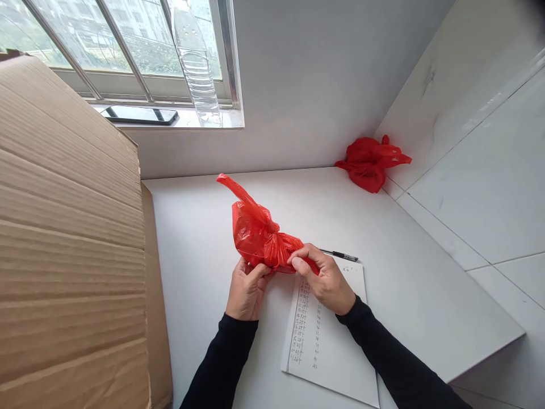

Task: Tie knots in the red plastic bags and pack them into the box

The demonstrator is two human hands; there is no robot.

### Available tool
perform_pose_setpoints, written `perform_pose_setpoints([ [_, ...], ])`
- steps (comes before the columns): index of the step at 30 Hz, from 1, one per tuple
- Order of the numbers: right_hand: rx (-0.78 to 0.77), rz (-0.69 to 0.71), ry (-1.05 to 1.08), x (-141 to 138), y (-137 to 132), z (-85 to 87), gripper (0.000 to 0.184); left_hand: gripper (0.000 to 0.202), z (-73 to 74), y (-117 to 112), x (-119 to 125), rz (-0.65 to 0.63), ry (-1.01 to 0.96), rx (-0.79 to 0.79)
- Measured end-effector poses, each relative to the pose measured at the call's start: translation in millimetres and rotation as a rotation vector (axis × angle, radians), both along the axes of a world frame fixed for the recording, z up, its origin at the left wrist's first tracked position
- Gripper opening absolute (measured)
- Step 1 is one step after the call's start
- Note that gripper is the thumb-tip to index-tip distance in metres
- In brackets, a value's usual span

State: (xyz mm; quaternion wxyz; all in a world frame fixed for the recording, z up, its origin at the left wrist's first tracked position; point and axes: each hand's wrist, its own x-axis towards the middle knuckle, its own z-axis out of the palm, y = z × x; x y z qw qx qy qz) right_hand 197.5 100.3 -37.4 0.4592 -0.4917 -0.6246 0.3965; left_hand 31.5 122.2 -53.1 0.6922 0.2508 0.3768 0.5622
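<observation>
A knotted red plastic bag (251, 230) is held up over the white table, one long handle end pointing to the upper left. My left hand (247, 288) grips its underside, thumb pressed against the film. On the right side, my right hand (321, 277) pinches the gathered plastic beside the knot between thumb and fingers. What the bag contains cannot be made out. Below my right hand lies a notepad (336, 358) with handwritten rows of numbers, partly covered by that hand. Just past its top edge rests a black pen (343, 255).
A large cardboard box (72, 244) stands along the left side. Another red plastic bag (368, 165) sits in the far right corner against the wall. On the windowsill are a phone (140, 115) and a clear bottle (198, 74). The white table (426, 272) ends at the lower right.
</observation>
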Motion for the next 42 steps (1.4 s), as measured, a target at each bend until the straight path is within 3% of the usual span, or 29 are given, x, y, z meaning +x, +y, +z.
perform_pose_setpoints([
  [4,-0.088,0.034,0.056,4.5,2.2,0.0,0.021,0.042,0.6,0.4,-1.3,-0.014,0.038,-0.003],
  [8,-0.186,0.125,0.194,7.3,4.1,-2.4,0.025,0.041,2.6,-1.0,-1.6,-0.058,0.087,0.042],
  [13,-0.135,-0.002,0.192,7.5,5.3,-8.2,0.019,0.037,2.8,-4.1,0.9,-0.221,0.199,0.141],
  [16,-0.11,-0.056,0.196,7.3,4.3,-8.2,0.018,0.042,2.1,-4.7,1.2,-0.255,0.205,0.155],
  [19,-0.104,-0.033,0.197,6.6,3.4,-4.7,0.02,0.046,1.8,-3.8,0.3,-0.197,0.149,0.144],
  [23,-0.148,0.126,0.288,5.6,4.1,-1.3,0.028,0.049,0.9,-2.7,-0.1,-0.071,0.187,0.12],
  [27,-0.231,0.205,0.377,6.6,6.0,-2.7,0.031,0.049,-0.2,-3.3,2.0,-0.049,0.249,0.119],
  [33,-0.173,0.094,0.388,6.8,6.8,-5.1,0.023,0.045,3.2,-4.7,3.0,-0.145,0.226,0.161],
  [42,-0.187,0.052,0.391,0.9,2.2,-6.6,0.021,0.036,-0.5,-4.7,4.1,-0.061,0.239,0.11],
])
